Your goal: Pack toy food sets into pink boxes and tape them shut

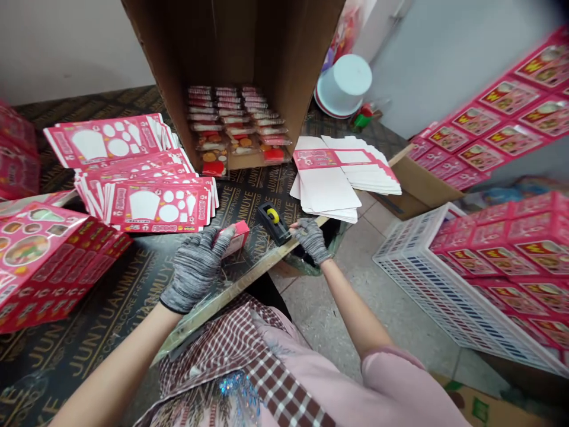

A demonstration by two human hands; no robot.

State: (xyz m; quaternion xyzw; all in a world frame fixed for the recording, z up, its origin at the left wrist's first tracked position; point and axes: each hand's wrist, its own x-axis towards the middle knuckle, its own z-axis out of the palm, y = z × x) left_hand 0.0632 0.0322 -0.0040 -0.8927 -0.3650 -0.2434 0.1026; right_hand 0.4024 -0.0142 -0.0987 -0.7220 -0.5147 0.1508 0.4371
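My left hand, in a grey striped fingerless glove, is closed around a small pink box just above the dark table. A black tape dispenser with a yellow core stands near the table edge. Beside its front end is my right hand, gloved alike, with its fingers drawn together; whether a piece of tape is between them is too small to tell. Printed pink cards with white cut-outs lie fanned out behind my left hand. White folded card sheets are spread beyond the dispenser.
A tall open carton holds rows of small wrapped packets. Finished-looking pink boxes are stacked at the left. A white plastic crate with pink boxes stands at the right. White tubs sit at the back.
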